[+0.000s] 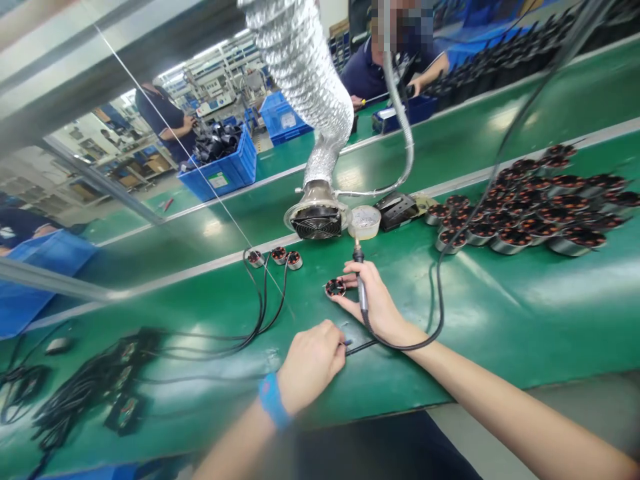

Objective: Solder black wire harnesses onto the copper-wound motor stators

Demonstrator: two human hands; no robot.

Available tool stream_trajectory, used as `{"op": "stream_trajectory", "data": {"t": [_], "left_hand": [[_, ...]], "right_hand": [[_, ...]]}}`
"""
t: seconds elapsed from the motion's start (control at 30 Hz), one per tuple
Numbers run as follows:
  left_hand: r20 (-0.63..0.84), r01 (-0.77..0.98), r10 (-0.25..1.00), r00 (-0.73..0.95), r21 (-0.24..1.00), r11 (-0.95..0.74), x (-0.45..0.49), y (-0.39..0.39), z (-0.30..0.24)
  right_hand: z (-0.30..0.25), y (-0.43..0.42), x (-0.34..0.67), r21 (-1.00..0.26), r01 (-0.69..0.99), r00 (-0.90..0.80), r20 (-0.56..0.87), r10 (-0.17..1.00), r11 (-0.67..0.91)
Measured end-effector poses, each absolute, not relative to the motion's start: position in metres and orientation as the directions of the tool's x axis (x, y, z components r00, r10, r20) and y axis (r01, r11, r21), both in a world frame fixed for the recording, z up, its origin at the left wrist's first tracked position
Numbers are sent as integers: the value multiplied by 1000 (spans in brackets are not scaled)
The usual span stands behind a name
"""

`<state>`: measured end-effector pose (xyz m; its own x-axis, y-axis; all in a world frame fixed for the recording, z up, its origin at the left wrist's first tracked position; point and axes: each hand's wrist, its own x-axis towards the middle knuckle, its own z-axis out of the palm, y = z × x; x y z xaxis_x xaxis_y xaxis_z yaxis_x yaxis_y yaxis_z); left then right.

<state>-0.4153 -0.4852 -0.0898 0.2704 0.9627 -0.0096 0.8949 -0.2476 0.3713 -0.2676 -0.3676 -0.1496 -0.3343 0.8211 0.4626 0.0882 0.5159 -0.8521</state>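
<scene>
My right hand (376, 300) grips a pen-style soldering iron (361, 287), its tip pointing up and away from me and its dark cord looping off to the right. Its fingertips sit against a small motor stator with copper windings (335, 288) lying on the green belt (400, 340). My left hand (311, 364), with a blue wristband (273, 400), pinches the end of a black wire (357, 348) near the belt's front edge. Three more small motors (278, 256) with black leads lie to the left.
A large group of similar motors (530, 210) lies to the right. Ahead stand a fume extractor fan (317, 221) on a silver duct (305, 80), a round tin (364, 222) and a black iron stand (397, 210). Bundled black cables (95, 383) lie at left.
</scene>
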Motion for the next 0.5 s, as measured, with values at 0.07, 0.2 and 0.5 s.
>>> {"op": "stream_trajectory", "data": {"t": [0.07, 0.2, 0.5], "left_hand": [[64, 832, 991, 120, 538, -136, -427, -478, -83], [163, 662, 972, -172, 750, -9, -450, -453, -68], [71, 531, 975, -211, 846, 53, -457, -449, -76]], "right_hand": [[-148, -370, -270, -858, 41, -381, 460, 802, 511], [-136, -374, -272, -827, 35, -457, 486, 745, 561], [-101, -387, -282, -785, -173, -379, 610, 695, 595]]}}
